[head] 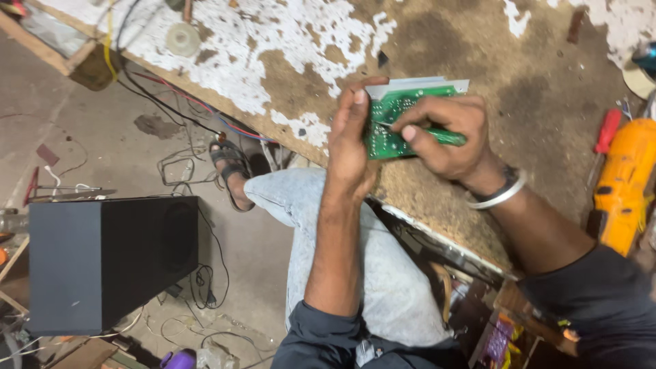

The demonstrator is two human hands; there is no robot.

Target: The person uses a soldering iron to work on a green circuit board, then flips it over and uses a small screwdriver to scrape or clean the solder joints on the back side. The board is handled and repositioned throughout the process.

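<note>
the small green printed circuit board with a grey metal strip along its top edge (pixel 395 123) is held up just above the worn, paint-flaked wooden workbench (pixel 437 48). the left hand (pixel 350 147) grips the board's left edge. the right hand (pixel 447 133) is closed on a green-handled screwdriver (pixel 437 137), its tip on the board's face. the work looks mid-way: the board is out and being worked, nothing set down yet.
</note>
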